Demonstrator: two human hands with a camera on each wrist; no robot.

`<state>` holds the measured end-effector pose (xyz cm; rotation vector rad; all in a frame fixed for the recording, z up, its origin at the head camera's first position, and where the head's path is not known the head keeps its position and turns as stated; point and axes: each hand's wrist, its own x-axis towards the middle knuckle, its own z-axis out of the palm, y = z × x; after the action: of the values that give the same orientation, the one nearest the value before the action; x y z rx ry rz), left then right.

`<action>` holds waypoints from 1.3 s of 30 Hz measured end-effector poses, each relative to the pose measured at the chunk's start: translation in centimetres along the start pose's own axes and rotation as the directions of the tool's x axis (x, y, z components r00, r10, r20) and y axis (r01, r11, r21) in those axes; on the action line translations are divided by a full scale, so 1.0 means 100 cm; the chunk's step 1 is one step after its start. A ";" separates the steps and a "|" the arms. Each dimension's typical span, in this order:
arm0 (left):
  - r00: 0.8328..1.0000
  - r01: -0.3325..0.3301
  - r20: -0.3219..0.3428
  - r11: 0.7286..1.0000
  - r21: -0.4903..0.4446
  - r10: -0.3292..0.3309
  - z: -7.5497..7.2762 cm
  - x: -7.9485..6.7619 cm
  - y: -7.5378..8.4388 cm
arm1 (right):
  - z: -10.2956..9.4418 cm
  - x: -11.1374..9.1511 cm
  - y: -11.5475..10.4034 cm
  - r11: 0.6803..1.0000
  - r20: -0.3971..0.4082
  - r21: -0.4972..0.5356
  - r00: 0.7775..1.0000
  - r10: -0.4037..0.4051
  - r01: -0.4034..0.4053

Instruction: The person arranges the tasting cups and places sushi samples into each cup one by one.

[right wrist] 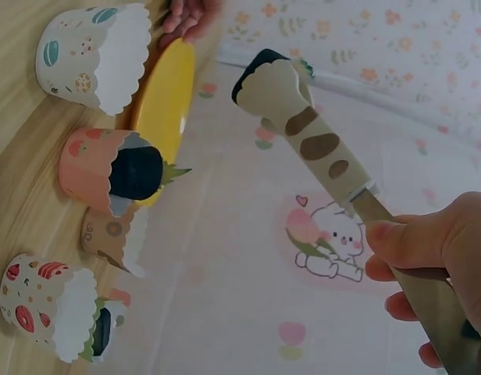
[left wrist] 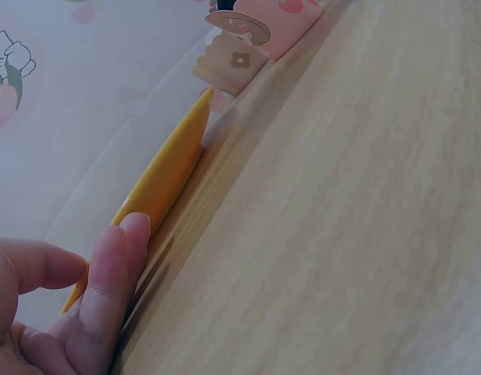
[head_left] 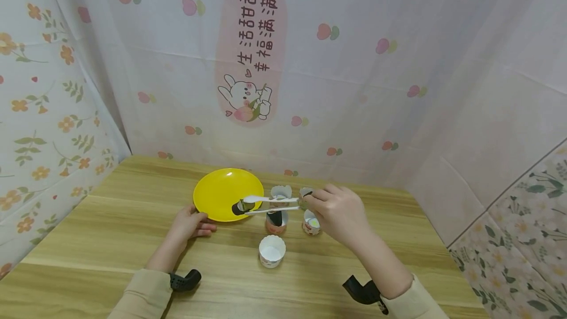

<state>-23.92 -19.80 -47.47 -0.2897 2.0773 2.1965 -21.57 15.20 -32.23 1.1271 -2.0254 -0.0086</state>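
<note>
My left hand (head_left: 187,226) pinches the near-left rim of a yellow plate (head_left: 217,191), thumb above and fingers beneath in the left wrist view. With my right hand (head_left: 340,213) I grip metal tongs whose pale, brown-spotted tips (right wrist: 318,147) look like cat paws. Between those tips is a dark-wrapped sushi piece (head_left: 238,208) with a green frill, held over the plate's near right side. A pink paper cup (right wrist: 84,166) holds another dark-wrapped piece (right wrist: 136,173) with a green leaf sticking out.
Nearest me stands a white baking cup (head_left: 271,255). A white cup with red prints (head_left: 312,228) stands below my right hand, and a brown cup (right wrist: 105,233) is behind the pink one. A printed curtain (head_left: 354,87) closes off the table's back edge.
</note>
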 end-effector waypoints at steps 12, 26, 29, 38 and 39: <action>1.000 -0.004 0.007 1.000 -0.009 0.004 -0.001 0.001 -0.001 | -0.017 -0.014 0.002 1.000 0.046 -0.010 0.999 -0.002 0.002; 1.000 -0.008 0.008 1.000 -0.017 0.008 -0.001 0.002 -0.001 | -0.039 -0.021 0.000 0.998 0.045 -0.013 0.997 -0.059 0.059; 1.000 -0.009 0.009 1.000 -0.016 0.009 -0.001 0.002 -0.001 | -0.043 -0.022 -0.001 0.998 0.045 -0.007 0.997 -0.068 0.069; 1.000 -0.008 0.003 1.000 -0.009 0.009 -0.001 0.002 -0.002 | -0.050 -0.028 0.000 0.995 0.090 -0.006 0.991 -0.100 0.101; 1.000 -0.008 0.003 1.000 -0.007 0.008 -0.001 0.002 -0.002 | -0.051 -0.029 0.000 0.994 0.088 -0.005 0.991 -0.105 0.106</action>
<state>-24.10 -19.87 -47.71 -0.2792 2.0725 2.2081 -17.48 19.00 -30.62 1.2465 -2.0374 -0.1231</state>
